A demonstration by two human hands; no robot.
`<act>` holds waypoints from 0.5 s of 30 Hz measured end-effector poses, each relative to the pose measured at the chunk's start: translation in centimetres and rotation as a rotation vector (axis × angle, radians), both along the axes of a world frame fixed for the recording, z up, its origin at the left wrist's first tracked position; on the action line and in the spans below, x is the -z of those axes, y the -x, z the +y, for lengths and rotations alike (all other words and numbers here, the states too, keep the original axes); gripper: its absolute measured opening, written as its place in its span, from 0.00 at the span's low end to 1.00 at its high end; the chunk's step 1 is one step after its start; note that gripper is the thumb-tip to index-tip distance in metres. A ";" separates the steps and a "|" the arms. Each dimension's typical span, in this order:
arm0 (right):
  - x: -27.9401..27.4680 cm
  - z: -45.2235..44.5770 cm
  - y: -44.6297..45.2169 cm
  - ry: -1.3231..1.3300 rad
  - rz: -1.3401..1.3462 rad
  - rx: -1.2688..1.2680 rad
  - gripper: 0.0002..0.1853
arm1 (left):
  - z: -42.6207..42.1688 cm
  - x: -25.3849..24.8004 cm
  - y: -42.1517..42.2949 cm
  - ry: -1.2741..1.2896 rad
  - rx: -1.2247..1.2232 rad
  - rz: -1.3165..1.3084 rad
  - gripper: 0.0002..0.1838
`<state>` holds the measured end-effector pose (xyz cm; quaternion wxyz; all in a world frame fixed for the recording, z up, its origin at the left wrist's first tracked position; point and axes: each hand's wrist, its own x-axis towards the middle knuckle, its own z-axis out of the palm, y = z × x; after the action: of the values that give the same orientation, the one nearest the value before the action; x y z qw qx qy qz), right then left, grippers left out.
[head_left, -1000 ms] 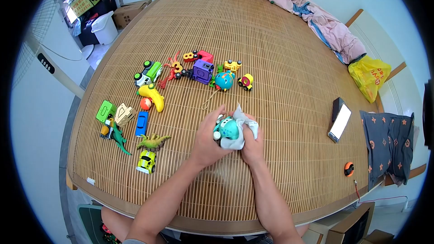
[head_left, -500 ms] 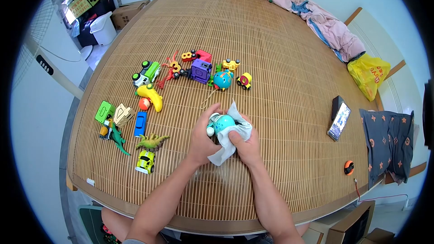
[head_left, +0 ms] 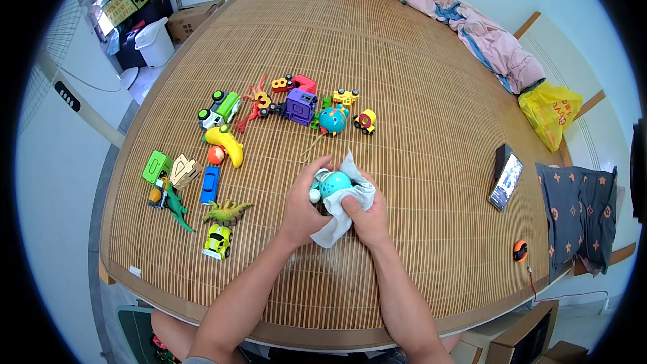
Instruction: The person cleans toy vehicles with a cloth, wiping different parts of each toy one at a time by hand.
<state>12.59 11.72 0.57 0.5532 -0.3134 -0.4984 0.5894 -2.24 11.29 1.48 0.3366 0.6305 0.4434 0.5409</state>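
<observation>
Between my hands, above the bamboo mat (head_left: pixel 431 249), is a rounded turquoise toy (head_left: pixel 335 183) with small dark spots and white parts on its left side. My left hand (head_left: pixel 304 205) curls around the toy's left side, thumb stretched along the bottom. In my right hand (head_left: pixel 368 216) a white wipe (head_left: pixel 333 228) is pressed against the toy, the thumb lying on top. The wipe covers the toy's right and lower surface, and one corner points upward. Nearest beyond my hands sits a turquoise round toy (head_left: pixel 332 121) with a string lying by it.
To the left lie a yellow banana toy (head_left: pixel 232 147), a blue car (head_left: pixel 210 185), a spiky dinosaur (head_left: pixel 228 213) and a lime car (head_left: pixel 218 241). A purple toy (head_left: pixel 300 106) is farther back. At right, a phone (head_left: pixel 505 182) leans on a dark block, near an orange round object (head_left: pixel 520 251).
Almost nothing differs. Both hands keep the same hold on the toy and wipe, and the whole view has shifted very slightly.
</observation>
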 end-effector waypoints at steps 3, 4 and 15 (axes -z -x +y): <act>-0.1 0.0 0.0 0.011 -0.003 -0.004 0.35 | 0.0 0.0 0.0 0.006 0.003 0.000 0.45; -0.2 0.0 0.0 0.015 0.003 -0.005 0.36 | 0.0 0.0 0.0 0.011 0.006 -0.004 0.45; -0.4 0.0 0.3 0.012 0.040 -0.005 0.37 | 0.0 -0.1 0.0 0.025 0.007 -0.012 0.44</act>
<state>12.32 11.72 0.94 0.5596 -0.3034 -0.4846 0.5999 -2.23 11.29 1.55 0.3488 0.6246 0.4460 0.5379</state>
